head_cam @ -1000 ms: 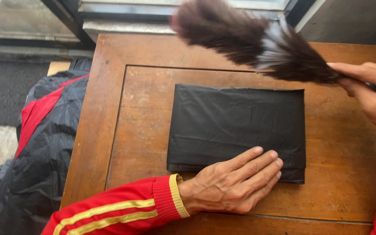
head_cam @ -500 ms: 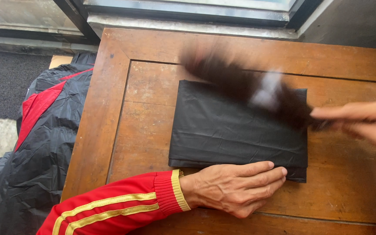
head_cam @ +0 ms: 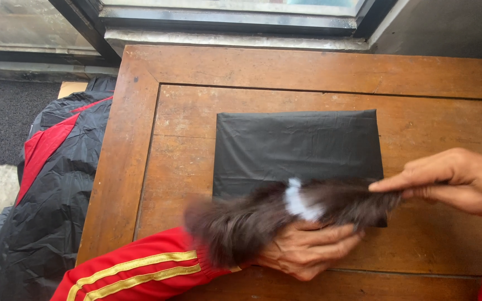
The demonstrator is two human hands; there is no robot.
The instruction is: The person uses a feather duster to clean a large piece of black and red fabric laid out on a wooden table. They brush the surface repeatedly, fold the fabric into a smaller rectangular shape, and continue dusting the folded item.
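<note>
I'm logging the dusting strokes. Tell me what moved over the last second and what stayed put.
The feather duster, held in the right hand, swept from the table's far edge down across the folded black plastic sheet to its near edge, now over the left hand. The left hand stayed pressed on the sheet's near edge; sheet, wooden table and jacket unmoved.

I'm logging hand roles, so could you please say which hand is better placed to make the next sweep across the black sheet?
Right, probably. The right hand grips the feather duster by its handle end, while the left hand lies flat at the near edge of the black sheet, beneath the feathers.
</note>
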